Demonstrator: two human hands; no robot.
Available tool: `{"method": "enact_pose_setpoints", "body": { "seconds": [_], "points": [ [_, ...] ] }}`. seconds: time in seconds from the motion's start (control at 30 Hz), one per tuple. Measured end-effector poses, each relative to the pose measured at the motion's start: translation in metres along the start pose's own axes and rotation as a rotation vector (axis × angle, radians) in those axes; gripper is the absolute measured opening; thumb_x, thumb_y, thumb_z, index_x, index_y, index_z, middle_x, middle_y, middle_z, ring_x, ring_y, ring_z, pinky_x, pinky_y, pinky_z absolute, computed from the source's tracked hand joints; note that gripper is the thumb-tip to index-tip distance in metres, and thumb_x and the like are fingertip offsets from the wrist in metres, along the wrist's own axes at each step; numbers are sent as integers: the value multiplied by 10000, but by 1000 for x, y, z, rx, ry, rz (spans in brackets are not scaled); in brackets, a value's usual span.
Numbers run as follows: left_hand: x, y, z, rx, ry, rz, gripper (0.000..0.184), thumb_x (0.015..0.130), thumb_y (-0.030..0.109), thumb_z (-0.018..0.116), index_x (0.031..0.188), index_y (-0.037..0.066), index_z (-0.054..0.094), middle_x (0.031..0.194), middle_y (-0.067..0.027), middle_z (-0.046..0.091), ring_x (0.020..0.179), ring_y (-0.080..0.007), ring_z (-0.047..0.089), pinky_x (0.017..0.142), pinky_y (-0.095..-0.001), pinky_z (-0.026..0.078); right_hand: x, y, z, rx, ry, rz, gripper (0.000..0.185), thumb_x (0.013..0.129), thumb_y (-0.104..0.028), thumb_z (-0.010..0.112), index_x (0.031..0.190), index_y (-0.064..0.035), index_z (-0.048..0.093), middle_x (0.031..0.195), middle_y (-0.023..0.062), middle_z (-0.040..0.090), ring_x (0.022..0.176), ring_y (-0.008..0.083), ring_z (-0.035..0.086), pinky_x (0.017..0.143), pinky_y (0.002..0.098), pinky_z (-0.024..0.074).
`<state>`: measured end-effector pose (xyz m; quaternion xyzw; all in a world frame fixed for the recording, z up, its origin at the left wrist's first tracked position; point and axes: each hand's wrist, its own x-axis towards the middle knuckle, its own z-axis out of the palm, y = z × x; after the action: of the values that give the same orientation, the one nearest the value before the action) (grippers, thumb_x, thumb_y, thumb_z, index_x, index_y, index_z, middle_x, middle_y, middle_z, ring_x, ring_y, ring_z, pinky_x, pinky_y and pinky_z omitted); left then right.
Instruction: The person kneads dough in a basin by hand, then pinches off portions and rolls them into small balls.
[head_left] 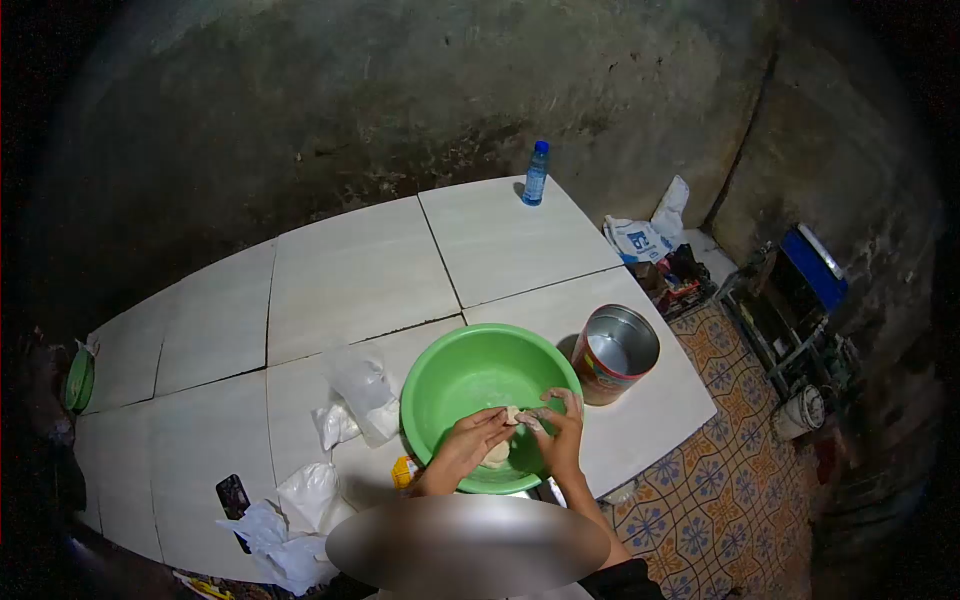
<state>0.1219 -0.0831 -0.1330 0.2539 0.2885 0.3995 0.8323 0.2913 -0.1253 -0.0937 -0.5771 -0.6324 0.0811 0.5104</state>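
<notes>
A wide green plastic basin (430,375) sits on the white tiled table, with a larger lump of pale dough (497,456) at its bottom, partly hidden by my hands. Over the basin's near side, a small piece of dough (513,414) is pinched between my two hands. My left hand (474,440) holds it from the left with closed fingertips. From the right, my right hand (560,425) grips it with thumb and finger, the other fingers curled and whitened with dough or flour.
An open metal can (612,370) stands just right of the basin. Plastic bags of white powder (312,492) and a phone (233,497) lie to the left, beside a yellow packet (403,471). A blue-capped bottle (535,178) stands near the table's far edge.
</notes>
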Motion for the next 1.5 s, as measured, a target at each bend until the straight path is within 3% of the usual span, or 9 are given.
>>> {"method": "enact_pose_setpoints", "body": {
  "seconds": [0.23,0.47,0.7,0.9,1.03,1.1,1.2,1.33,1.5],
  "points": [
    [5,-1,-3,-125,-28,-4,261,955,144,564,1157,-21,560,1038,-75,605,897,-160,597,891,-340,518,2,-5,1,-294,-106,-122,269,742,-104,694,1009,-72,695,1115,77,581,1148,304,475,1054,534,225],
    [6,-2,-1,-88,-32,-10,297,946,125,575,1198,-31,556,1106,-101,621,1005,-190,608,895,-321,508,-3,3,3,-87,2,-21,330,639,-207,813,934,-88,723,918,74,646,977,280,547,897,421,361],
    [4,1,3,66,-66,-3,285,937,159,602,1166,-9,569,1077,-89,631,958,-176,620,855,-297,514,-3,6,10,-35,-136,-81,287,708,-150,762,979,-71,710,931,73,661,966,266,563,917,410,347],
    [-4,16,15,-13,169,-148,535,920,513,547,1174,43,542,1130,-126,550,1070,-227,547,948,-401,468,-3,0,4,-56,-148,-72,249,685,-45,696,929,-90,718,903,79,645,962,281,546,898,432,330],
    [4,8,17,-24,-115,-142,571,964,518,446,1232,19,517,1162,-114,525,1110,-239,515,992,-384,423,0,-13,3,-122,-211,-129,302,695,-42,687,988,-113,707,1057,76,617,1105,323,481,947,516,304],
    [4,6,25,-99,-59,-174,491,1004,451,388,1182,15,526,1101,-120,570,1080,-257,548,922,-398,458,-1,-15,7,-199,-341,-181,352,695,-21,671,1029,-124,708,1224,109,552,1200,359,428,1014,518,283],
    [12,-4,20,-207,220,50,390,1015,405,393,855,80,536,740,-58,533,682,-186,529,676,-316,451,-5,-25,4,-172,-397,-169,377,710,-58,672,1076,-143,699,1298,123,479,1302,392,338,1081,577,198],
    [15,-1,17,88,247,14,411,1000,431,423,739,118,479,659,-14,483,579,-138,484,522,-272,400,-9,-31,7,-82,-309,-179,375,730,-152,694,1104,-166,696,1263,137,492,1290,390,350,1084,599,182],
    [10,12,34,-4,333,26,344,988,386,483,798,100,507,689,-41,517,585,-149,495,530,-303,437,-4,-40,4,-176,-172,-91,479,719,-248,749,1182,-178,647,1192,135,509,1201,367,422,1033,552,259]
  ]
}}
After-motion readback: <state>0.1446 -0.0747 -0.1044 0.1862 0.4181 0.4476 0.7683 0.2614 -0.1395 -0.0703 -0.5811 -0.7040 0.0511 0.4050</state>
